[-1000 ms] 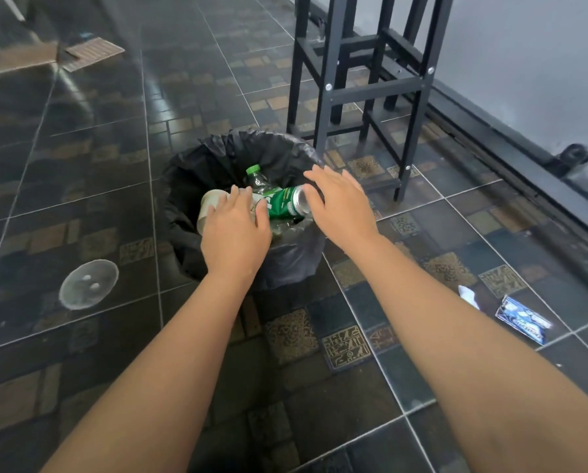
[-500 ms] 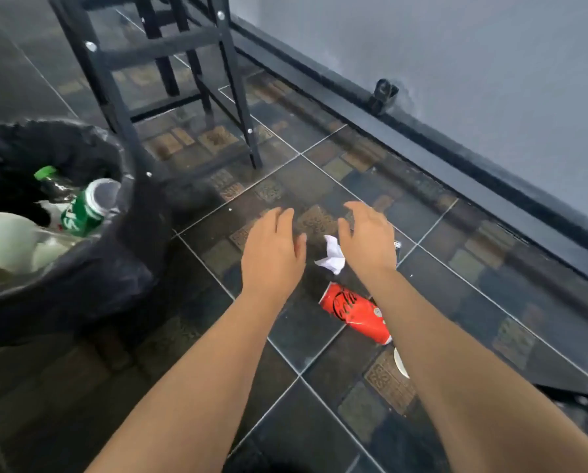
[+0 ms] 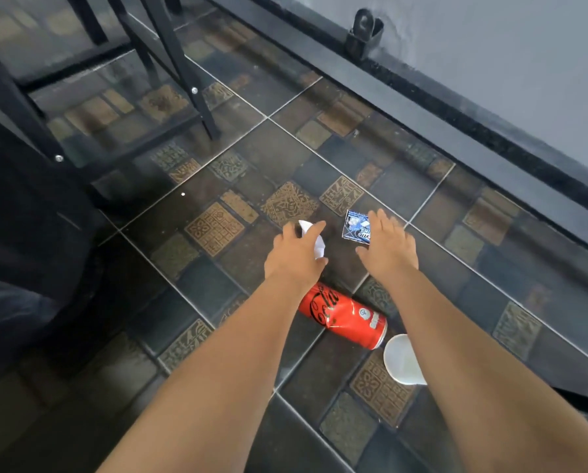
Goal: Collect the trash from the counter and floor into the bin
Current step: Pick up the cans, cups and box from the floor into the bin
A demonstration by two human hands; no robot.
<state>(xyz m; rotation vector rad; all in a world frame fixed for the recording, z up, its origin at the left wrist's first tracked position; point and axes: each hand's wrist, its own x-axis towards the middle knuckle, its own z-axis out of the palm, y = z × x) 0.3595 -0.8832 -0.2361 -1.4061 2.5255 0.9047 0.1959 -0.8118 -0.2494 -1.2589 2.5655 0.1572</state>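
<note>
My left hand is low over a crumpled white paper on the tiled floor. Its fingers are spread on top of the paper, which shows between forefinger and thumb. My right hand is flat with straight fingers, its fingertips at the edge of a blue and white wrapper lying on the floor. A dented red soda can lies on its side between my forearms. Only the black bag of the bin shows, at the left edge.
A white plastic cup lies by the can, partly under my right forearm. Black metal stool legs stand at the upper left. A dark skirting with a door stop runs along the grey wall on the right.
My view swung right, away from the bin. Both hands went forward and down: the left now covers the white paper, the right has reached the blue wrapper.
</note>
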